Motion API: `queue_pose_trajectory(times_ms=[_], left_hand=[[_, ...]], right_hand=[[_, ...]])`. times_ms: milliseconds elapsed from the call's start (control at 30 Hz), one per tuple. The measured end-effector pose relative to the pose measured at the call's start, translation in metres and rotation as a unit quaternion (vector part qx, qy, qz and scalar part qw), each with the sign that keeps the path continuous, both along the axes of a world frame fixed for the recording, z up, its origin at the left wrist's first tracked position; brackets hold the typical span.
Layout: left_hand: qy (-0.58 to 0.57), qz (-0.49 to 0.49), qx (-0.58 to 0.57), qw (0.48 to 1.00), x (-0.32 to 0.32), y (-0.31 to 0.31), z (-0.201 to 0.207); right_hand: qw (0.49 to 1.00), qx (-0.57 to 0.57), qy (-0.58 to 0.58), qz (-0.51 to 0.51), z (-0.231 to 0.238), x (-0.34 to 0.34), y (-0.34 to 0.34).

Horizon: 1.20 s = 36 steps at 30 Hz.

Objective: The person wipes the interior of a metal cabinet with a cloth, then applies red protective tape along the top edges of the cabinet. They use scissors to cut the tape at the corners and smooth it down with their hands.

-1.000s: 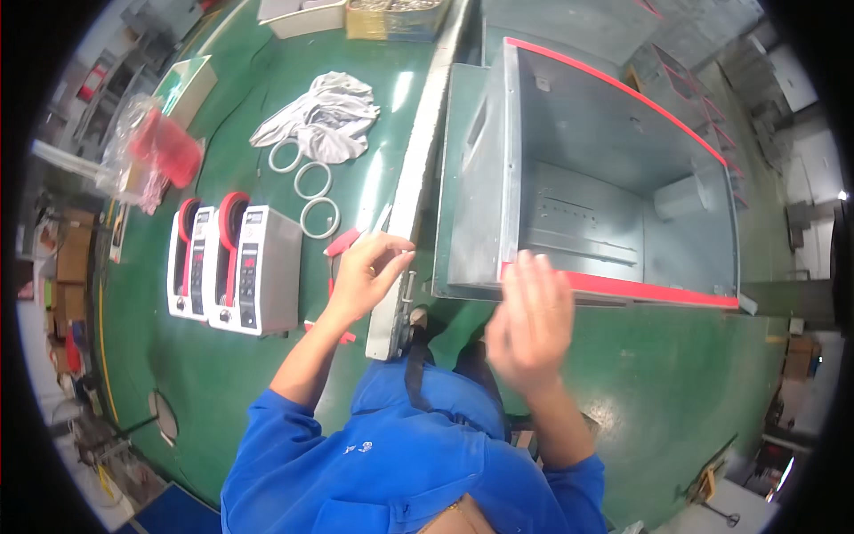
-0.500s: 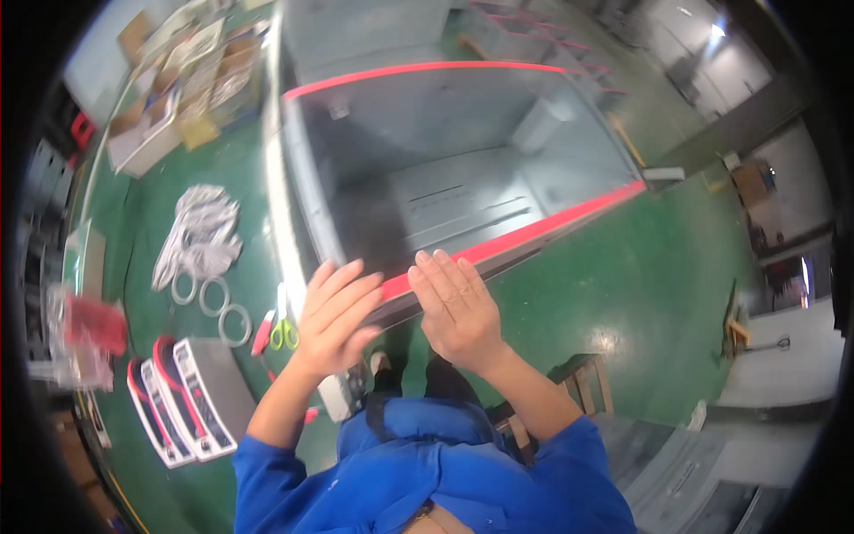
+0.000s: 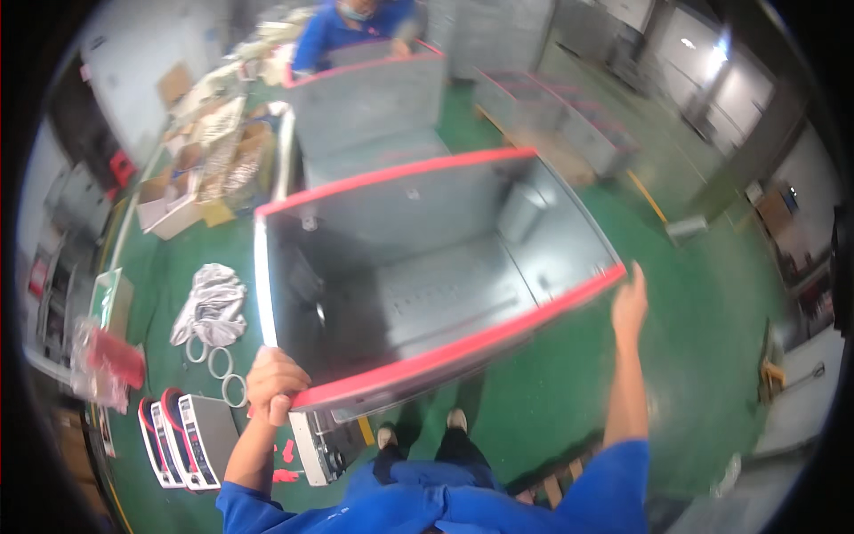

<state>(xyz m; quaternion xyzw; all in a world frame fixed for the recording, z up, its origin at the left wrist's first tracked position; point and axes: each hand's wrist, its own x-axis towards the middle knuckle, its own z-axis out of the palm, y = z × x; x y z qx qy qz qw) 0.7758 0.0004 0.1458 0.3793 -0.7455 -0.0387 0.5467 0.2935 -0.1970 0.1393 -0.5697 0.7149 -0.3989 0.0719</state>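
A large open-topped grey metal cabinet shell [image 3: 418,254] lies in front of me, with red strips along its far and near edges. Its inside shows slots and a bracket. My left hand [image 3: 276,384] is closed around the near left corner, thumb by the end of the red strip [image 3: 463,354]. At the near right corner, my right hand [image 3: 630,304] grips the side edge; its fingers are partly hidden and slightly blurred.
Left of the shell, grey gloves [image 3: 212,304], white tape rings [image 3: 221,363] and white-and-red panels [image 3: 200,440] lie on the green surface. Beyond stands another red-edged shell [image 3: 369,111] with a co-worker [image 3: 356,31] behind it. More shells [image 3: 560,111] stand far right.
My hands have parted from the middle of the near edge, where they were flat and open, to the two near corners, and have closed there. A co-worker has come into view.
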Motion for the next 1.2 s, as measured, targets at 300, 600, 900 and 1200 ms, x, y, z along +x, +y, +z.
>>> queue_pose_trajectory(times_ms=[300,600,900,1200], left_hand=[[0.004,0.109,0.007,0.994,-0.03,0.018,-0.009],[-0.022,0.235,-0.04,0.971,-0.198,-0.042,-0.015],[0.09,0.18,-0.032,0.979,-0.217,-0.041,-0.023],[0.794,0.007,0.246,0.556,-0.17,0.166,-0.165]], right_hand=[[0.951,-0.282,-0.048,0.115,-0.032,0.047,-0.064],[0.947,-0.218,-0.037,0.232,-0.04,0.014,-0.276],[0.894,-0.214,0.051,0.391,-0.025,0.088,-0.097],[0.762,-0.276,0.159,0.563,-0.028,0.165,0.164]])
